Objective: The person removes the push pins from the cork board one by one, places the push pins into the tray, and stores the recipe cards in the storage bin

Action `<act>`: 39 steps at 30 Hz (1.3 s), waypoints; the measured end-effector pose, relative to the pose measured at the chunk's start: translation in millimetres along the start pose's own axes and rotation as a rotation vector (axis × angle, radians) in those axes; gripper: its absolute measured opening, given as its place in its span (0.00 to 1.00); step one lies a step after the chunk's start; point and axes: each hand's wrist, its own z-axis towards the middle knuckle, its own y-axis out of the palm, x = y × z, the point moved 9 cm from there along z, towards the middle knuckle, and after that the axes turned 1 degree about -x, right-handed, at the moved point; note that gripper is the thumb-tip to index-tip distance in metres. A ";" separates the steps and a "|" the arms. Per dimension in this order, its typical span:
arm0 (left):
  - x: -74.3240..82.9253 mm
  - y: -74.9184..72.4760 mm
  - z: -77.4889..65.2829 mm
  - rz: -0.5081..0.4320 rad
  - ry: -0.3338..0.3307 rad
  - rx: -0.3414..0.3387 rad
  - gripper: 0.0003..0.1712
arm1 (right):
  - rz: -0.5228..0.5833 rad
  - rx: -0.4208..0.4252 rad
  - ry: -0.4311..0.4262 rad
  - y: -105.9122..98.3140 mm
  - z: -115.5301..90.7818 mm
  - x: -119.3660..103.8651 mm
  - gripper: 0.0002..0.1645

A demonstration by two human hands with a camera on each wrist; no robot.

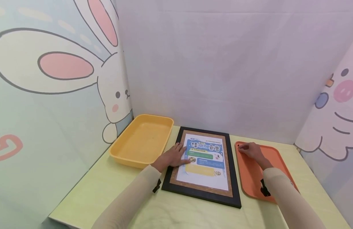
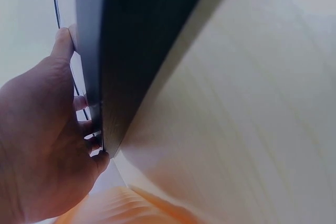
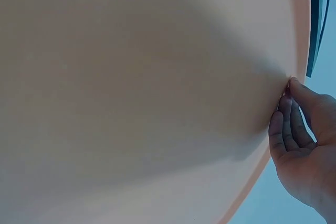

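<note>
A white printed sheet (image 1: 205, 182) with blue, green and yellow panels lies on a black-framed cork board (image 1: 201, 199). My left hand (image 1: 173, 156) rests spread on the sheet's left side, and its wrist camera sees the hand at the dark frame edge (image 2: 121, 51). At the far left corner of the orange tray (image 1: 252, 181), my right hand (image 1: 251, 150) has its thumb and fingertips drawn together low over the tray. A tiny object seems pinched there, mostly hidden by the fingers; its kind is unclear. The right wrist view shows the same hand (image 3: 310, 145) at the tray rim.
Left of the board sits a deep yellow tray (image 1: 140, 143), close to the back wall (image 1: 216, 70). The pale yellow-green table (image 1: 87, 194) is bounded by printed cloth walls on both sides. The orange tray lies right of the board, a narrow gap apart.
</note>
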 end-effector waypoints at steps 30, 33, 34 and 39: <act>2.0 -1.6 -1.1 -0.027 0.011 0.003 0.55 | 0.007 -0.028 -0.037 -3.0 -4.1 -1.8 0.20; 2.5 -2.2 -1.1 -0.035 0.016 0.008 0.55 | 0.003 -0.022 -0.042 -2.8 -4.3 -1.6 0.20; 2.3 -2.0 -1.1 -0.037 0.017 0.010 0.55 | 0.005 -0.019 -0.042 -2.9 -4.5 -1.5 0.20; 0.0 -0.6 -0.8 -0.043 0.011 0.008 0.55 | 0.015 -0.005 -0.057 -4.7 -6.6 -3.0 0.21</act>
